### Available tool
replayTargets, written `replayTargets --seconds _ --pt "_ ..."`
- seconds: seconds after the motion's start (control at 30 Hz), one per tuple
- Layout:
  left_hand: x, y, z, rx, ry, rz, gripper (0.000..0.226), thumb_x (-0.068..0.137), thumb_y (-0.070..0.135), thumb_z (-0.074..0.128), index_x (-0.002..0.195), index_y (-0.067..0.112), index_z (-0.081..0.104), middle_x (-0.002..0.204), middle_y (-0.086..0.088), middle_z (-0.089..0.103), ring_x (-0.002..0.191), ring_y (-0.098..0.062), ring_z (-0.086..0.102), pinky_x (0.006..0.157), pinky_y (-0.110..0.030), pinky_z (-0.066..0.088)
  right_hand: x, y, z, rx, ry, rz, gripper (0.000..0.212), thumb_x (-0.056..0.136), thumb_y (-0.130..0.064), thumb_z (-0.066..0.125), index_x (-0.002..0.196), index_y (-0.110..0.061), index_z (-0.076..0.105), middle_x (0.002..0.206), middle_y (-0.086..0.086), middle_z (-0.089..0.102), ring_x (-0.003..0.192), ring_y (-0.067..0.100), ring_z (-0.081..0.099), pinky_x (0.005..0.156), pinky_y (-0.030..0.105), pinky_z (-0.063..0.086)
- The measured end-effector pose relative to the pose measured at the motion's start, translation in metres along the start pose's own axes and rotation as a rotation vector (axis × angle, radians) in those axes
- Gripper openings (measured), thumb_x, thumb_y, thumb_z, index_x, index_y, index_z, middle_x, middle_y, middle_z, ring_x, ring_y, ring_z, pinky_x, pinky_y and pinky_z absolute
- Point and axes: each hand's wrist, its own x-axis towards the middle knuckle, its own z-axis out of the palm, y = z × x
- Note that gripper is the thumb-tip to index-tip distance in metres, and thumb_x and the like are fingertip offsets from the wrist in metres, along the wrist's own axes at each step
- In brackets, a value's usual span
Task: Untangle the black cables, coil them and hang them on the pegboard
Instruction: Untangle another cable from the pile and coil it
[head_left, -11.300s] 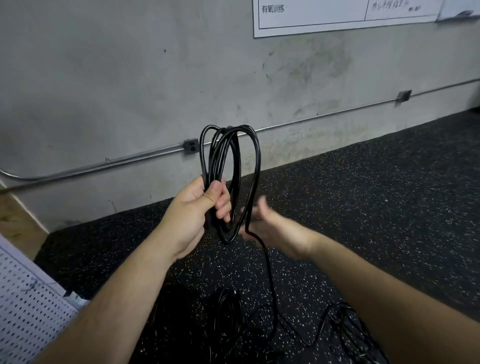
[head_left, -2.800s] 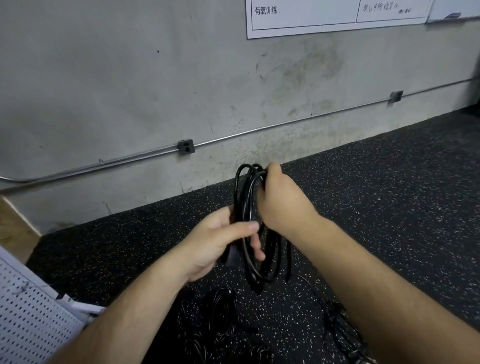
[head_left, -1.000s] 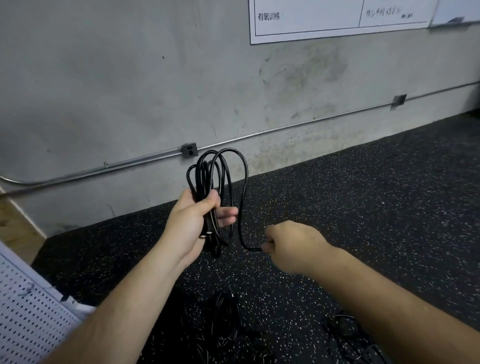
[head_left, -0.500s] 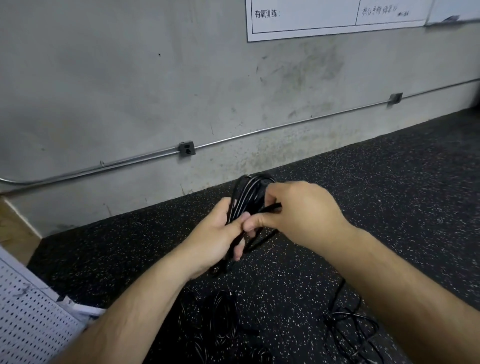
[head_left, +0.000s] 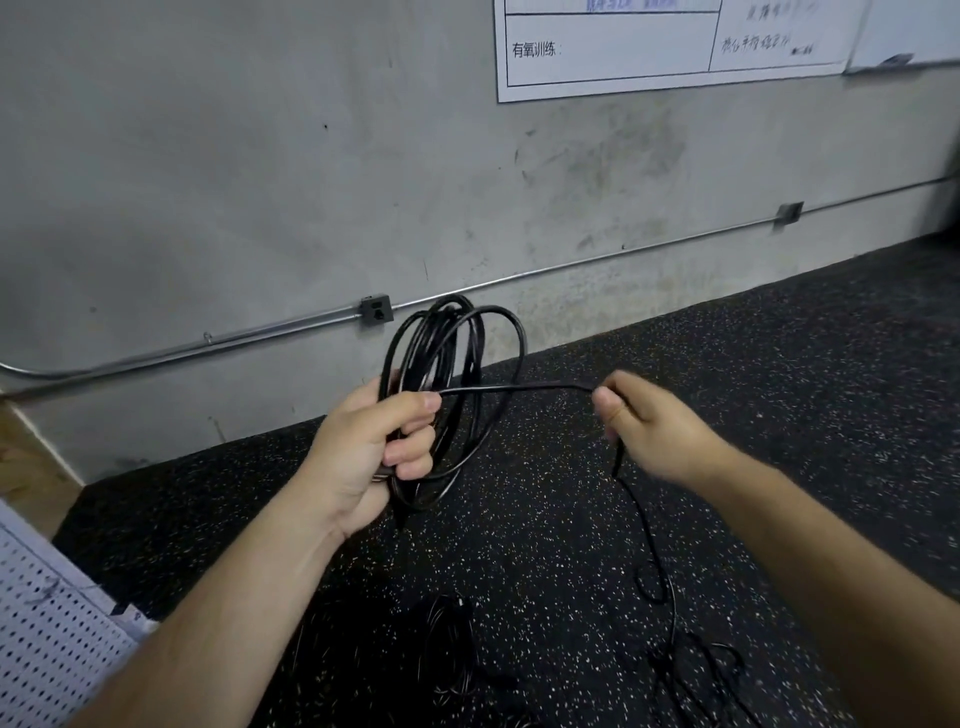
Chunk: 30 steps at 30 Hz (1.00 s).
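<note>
The left hand (head_left: 363, 447) curls its fingers (head_left: 410, 460) round the black cable coil (head_left: 447, 338) at centre, pinning the loops so none slip. At 3 o'clock of it the right hand (head_left: 660, 421) pinches the free strand (head_left: 519, 387) taut, probably to lay another loop. Its slack (head_left: 670, 618) trails to the floor (head_left: 753, 364) at 5 o'clock; the pegboard (head_left: 47, 639) lies at 8 o'clock, unused

Dim, even indoor light; soft shadows; wide-angle bending at edges; slight motion blur, soft detail.
</note>
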Motion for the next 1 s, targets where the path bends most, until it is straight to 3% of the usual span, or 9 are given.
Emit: replayTargets --seconds 0.1,0.2,0.3,0.43,0.53,0.63,0.73,0.87,1.0 --pt "0.003 -0.002 -0.003 -0.037 0.067 0.008 0.021 0.076 0.002 0.069 0.088 0.009 0.053 0.061 0.002 0.035 0.038 -0.004 0.029 0.035 -0.019 0.028 0.003 0.01 0.027 0.013 -0.051 0.027 0.03 0.104 -0.049 0.033 0.089 -0.026 0.046 0.077 0.003 0.059 0.068 0.017 0.053 0.063 0.036 0.046" --pt "0.003 -0.006 -0.006 0.067 0.086 -0.027 0.02 0.078 0.004 0.074 0.087 0.012 0.059 0.061 0.001 0.036 0.04 -0.007 0.029 0.038 -0.021 0.029 0.015 -0.002 0.035 0.164 0.152 -0.047 0.035 0.106 -0.046 0.032 0.087 -0.019 0.044 0.073 -0.002 0.046 0.063 0.012 0.041 0.06 0.038 0.039" --pt "0.001 -0.011 -0.005 0.198 0.024 -0.059 0.023 0.091 0.011 0.069 0.073 0.015 0.055 0.061 -0.001 0.04 0.043 -0.012 0.03 0.043 -0.026 0.03 0.024 -0.024 0.038 0.322 0.226 -0.071 0.028 0.109 -0.039 0.034 0.096 -0.023 0.053 0.074 -0.013 0.048 0.065 0.007 0.044 0.063 0.031 0.037" --pt "-0.003 -0.017 0.005 0.217 -0.041 -0.093 0.016 0.098 0.011 0.059 0.084 0.007 0.052 0.062 -0.002 0.042 0.044 -0.015 0.033 0.044 -0.028 0.034 0.018 -0.049 0.047 0.261 0.164 -0.137 0.023 0.109 -0.025 0.038 0.104 -0.016 0.059 0.072 -0.014 0.051 0.06 -0.002 0.049 0.059 0.015 0.033" --pt "-0.005 -0.019 0.011 0.187 -0.046 -0.07 0.015 0.099 0.01 0.057 0.086 0.008 0.05 0.063 -0.001 0.04 0.044 -0.013 0.033 0.042 -0.026 0.034 0.009 -0.061 0.05 0.128 0.185 -0.211 0.026 0.109 -0.024 0.041 0.096 -0.009 0.058 0.067 -0.008 0.052 0.055 0.002 0.046 0.052 0.017 0.03" --pt "-0.005 -0.018 0.013 0.085 -0.033 -0.025 0.017 0.098 0.016 0.062 0.089 0.012 0.048 0.064 0.001 0.037 0.044 -0.01 0.032 0.041 -0.023 0.033 0.004 -0.062 0.05 0.191 0.227 -0.207 0.027 0.109 -0.031 0.04 0.098 -0.017 0.06 0.064 -0.009 0.054 0.054 0.005 0.049 0.051 0.021 0.037" --pt "-0.003 -0.009 0.013 -0.105 -0.018 0.006 0.015 0.095 0.017 0.059 0.105 0.013 0.048 0.062 0.005 0.036 0.041 -0.005 0.031 0.038 -0.02 0.032 -0.002 -0.053 0.054 0.21 0.085 -0.129 0.029 0.108 -0.039 0.037 0.096 -0.02 0.056 0.072 -0.004 0.061 0.059 0.008 0.053 0.058 0.031 0.046" --pt "0.001 0.002 0.004 -0.215 0.019 0.074 0.007 0.094 0.018 0.054 0.092 0.012 0.05 0.06 0.008 0.037 0.039 -0.002 0.031 0.036 -0.016 0.031 -0.01 -0.021 0.071 0.138 -0.229 0.015 0.036 0.108 -0.044 0.035 0.097 -0.017 0.057 0.082 -0.005 0.063 0.063 0.001 0.05 0.064 0.023 0.044" --pt "0.003 0.004 -0.003 -0.215 0.078 0.112 0.009 0.092 0.02 0.057 0.092 0.013 0.051 0.059 0.008 0.037 0.04 -0.002 0.031 0.037 -0.017 0.031 -0.01 0.005 0.079 -0.037 -0.401 0.099 0.03 0.107 -0.046 0.033 0.108 -0.023 0.053 0.099 0.005 0.065 0.09 0.022 0.062 0.085 0.041 0.052"
